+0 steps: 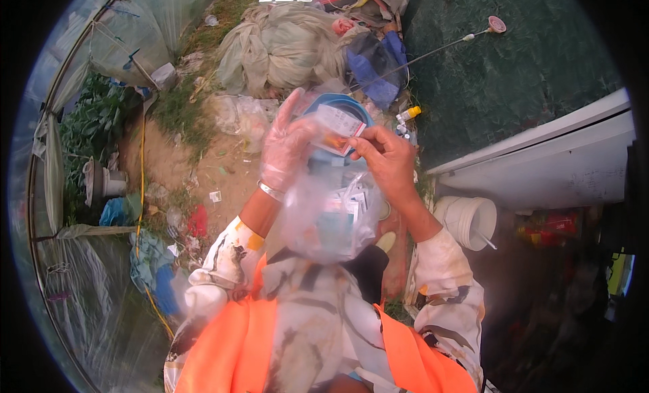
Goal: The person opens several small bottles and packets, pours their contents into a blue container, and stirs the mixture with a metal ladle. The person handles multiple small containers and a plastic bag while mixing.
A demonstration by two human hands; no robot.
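Note:
Between my two hands is a small printed sachet [340, 122], white with an orange and red part. My left hand [288, 144], in a clear plastic glove, holds its left side. The bare thumb and fingers of my right hand [388, 155] pinch its right edge. Below the sachet, a translucent plastic bag [303, 215] is in front of my body, with several printed packets [345, 208] inside; what supports it is not clear. Behind the sachet shows the round rim of a blue container [364, 111], its lower part mostly covered.
A bundle of pale sheeting [284, 51] lies ahead. A thin sprayer wand [436, 51] slants across the upper right. A yellow-capped bottle [409, 113] lies near the container. A white bucket [464, 220] is at right, a yellow hose [142, 175] at left.

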